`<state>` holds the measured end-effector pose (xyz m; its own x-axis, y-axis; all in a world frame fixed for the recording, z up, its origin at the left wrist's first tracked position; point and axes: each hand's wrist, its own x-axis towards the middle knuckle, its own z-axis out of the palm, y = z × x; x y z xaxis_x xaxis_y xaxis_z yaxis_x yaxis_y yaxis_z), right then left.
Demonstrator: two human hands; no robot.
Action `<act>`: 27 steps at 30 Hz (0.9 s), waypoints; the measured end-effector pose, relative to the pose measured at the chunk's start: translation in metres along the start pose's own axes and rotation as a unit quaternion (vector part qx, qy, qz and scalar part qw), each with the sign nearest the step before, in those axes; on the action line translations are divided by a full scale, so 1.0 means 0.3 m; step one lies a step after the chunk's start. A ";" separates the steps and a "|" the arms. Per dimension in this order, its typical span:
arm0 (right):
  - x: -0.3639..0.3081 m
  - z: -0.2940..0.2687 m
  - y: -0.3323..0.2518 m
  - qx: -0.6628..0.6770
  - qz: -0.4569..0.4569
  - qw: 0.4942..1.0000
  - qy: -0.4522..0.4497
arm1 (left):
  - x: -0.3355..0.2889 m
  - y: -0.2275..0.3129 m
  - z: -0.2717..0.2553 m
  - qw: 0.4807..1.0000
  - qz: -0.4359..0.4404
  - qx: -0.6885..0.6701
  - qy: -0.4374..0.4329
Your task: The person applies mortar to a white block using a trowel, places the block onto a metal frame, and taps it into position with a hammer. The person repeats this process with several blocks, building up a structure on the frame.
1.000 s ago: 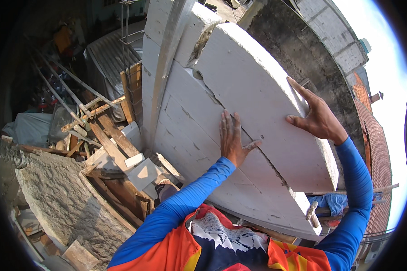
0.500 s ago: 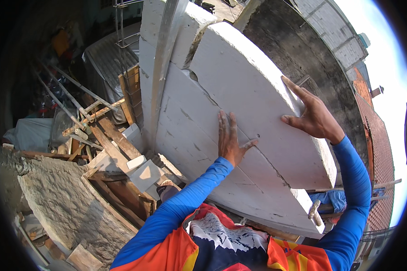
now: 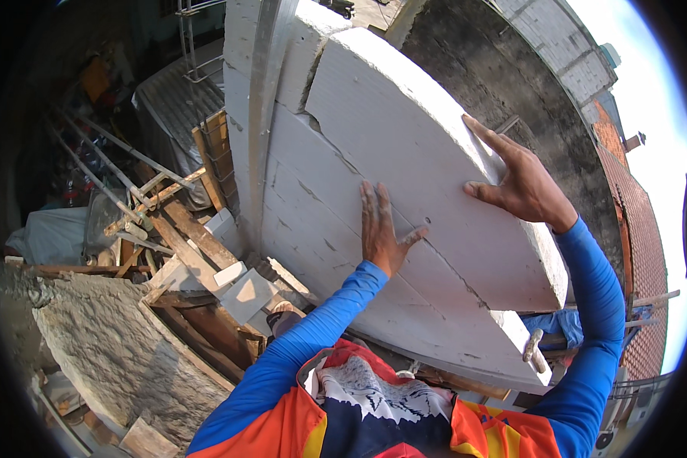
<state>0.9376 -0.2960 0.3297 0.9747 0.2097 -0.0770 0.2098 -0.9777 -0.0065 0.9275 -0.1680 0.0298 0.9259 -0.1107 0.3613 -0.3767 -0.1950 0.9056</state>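
A large pale block [image 3: 427, 137] sits on top of a wall of white blocks [image 3: 313, 206], with a thin joint line between them. My left hand [image 3: 382, 229] lies against the wall's face at that joint, fingers stretched upward and thumb out to the right. Over the block's upper edge rests my right hand [image 3: 523, 179], its fingers along the top and its thumb on the face. Neither hand is closed round anything. At the block's far-left end, a rough gap parts it from a neighbouring block [image 3: 305, 57].
A long metal straightedge [image 3: 266, 114] stands upright against the wall at left. Below lie wooden planks [image 3: 198, 237], loose block pieces [image 3: 248, 294] and a rough mortar-covered slab [image 3: 107, 336]. A hammer-like tool [image 3: 533, 347] rests on the lower step. Beyond stands a dark wall [image 3: 504, 84].
Both hands keep their places on the block and wall. The view has shifted slightly, so everything sits a little further left and up.
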 end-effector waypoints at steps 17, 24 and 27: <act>0.030 0.011 0.007 0.017 -0.005 1.000 0.014 | 0.016 -0.003 -0.022 0.999 -0.015 0.030 -0.004; 0.039 0.021 0.025 0.010 -0.024 0.999 0.022 | 0.019 -0.006 -0.030 0.999 0.000 0.041 0.006; 0.040 0.030 0.025 0.010 -0.022 0.999 0.025 | 0.024 0.022 -0.103 0.998 0.036 0.043 0.040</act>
<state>0.9502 -0.3009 0.3196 0.9676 0.2513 -0.0254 0.2506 -0.9677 -0.0292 0.9325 -0.1399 0.0451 0.8947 -0.0501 0.4438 -0.4397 -0.2724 0.8558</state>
